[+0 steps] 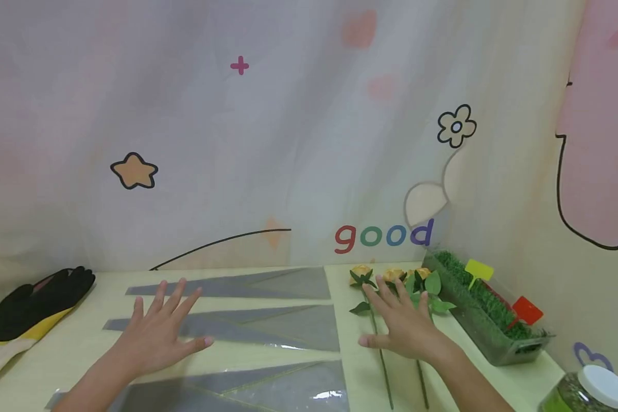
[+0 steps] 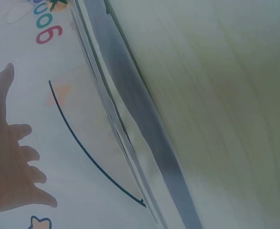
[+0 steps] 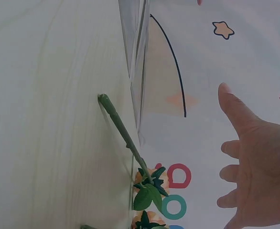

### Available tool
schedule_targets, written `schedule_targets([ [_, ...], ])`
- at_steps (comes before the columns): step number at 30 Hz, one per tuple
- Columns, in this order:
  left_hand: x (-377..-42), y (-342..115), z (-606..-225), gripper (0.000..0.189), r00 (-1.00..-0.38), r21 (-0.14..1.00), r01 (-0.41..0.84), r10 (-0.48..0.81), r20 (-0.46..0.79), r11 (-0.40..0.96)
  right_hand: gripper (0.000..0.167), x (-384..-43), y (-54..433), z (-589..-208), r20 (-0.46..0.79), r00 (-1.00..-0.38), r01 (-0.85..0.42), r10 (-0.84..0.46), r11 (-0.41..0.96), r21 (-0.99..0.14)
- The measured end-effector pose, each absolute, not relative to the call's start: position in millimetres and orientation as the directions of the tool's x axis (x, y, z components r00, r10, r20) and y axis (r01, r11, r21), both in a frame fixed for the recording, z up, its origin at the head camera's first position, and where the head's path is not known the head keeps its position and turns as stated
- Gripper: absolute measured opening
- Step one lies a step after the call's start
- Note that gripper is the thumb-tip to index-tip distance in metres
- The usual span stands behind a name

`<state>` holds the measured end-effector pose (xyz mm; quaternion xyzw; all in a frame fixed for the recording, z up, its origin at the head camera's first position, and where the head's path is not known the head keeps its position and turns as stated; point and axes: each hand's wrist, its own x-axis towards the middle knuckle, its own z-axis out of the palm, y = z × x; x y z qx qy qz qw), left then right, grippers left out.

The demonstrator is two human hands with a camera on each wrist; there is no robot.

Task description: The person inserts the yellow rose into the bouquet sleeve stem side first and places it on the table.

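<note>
Head view: left hand (image 1: 157,337) fanned wide, palm down and holding nothing, over three tapered, glossy grey film sleeves (image 1: 309,323); right hand (image 1: 404,326) likewise spread and unfilled, over yellow roses (image 1: 360,273) with thin straight stems, near a boxy planter (image 1: 468,320) of bristly grass.

Left wrist view: thumb stretched well away from four fingers, against printed cloth (image 2: 59,162) (apart from the pale, wood-grained tabletop (image 2: 226,119)).

Right wrist view: thumb raised, fingers foreshortened, well apart from a knobbly green rose stem (image 3: 118,119).

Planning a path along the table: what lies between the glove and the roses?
Head view: three grey sleeves lie between the glove and the roses, the left hand raised over them.
</note>
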<state>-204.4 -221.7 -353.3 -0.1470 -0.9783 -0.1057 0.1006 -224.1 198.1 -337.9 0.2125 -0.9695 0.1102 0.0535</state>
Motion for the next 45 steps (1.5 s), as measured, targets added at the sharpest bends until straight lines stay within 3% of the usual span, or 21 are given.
schedule_targets([
  [9,-232,-227,-357,0.088,-0.948,0.226,0.302,0.266,0.176,0.926,0.093,-225,196,-338,0.135,-0.908,-0.417,-0.397,0.886,-0.202],
  [16,-275,-236,-376,0.082,-0.958,0.298,0.285,0.265,0.107,0.911,0.092,-226,193,-339,0.129,-0.908,-0.417,-0.398,0.883,-0.215],
  [23,-313,-228,-391,0.076,-0.976,0.303,0.207,0.216,0.004,0.93,0.093,-226,192,-339,0.135,-0.906,-0.422,-0.401,0.88,-0.218],
  [32,-327,-213,-395,0.074,-0.986,0.356,0.071,0.12,-0.117,0.932,0.092,-227,190,-343,0.127,-0.91,-0.414,-0.395,0.881,-0.228],
  [45,-327,-211,-403,0.07,-0.978,0.377,0.032,0.106,-0.179,0.926,0.091,-226,187,-342,0.116,-0.911,-0.412,-0.395,0.871,-0.269],
])
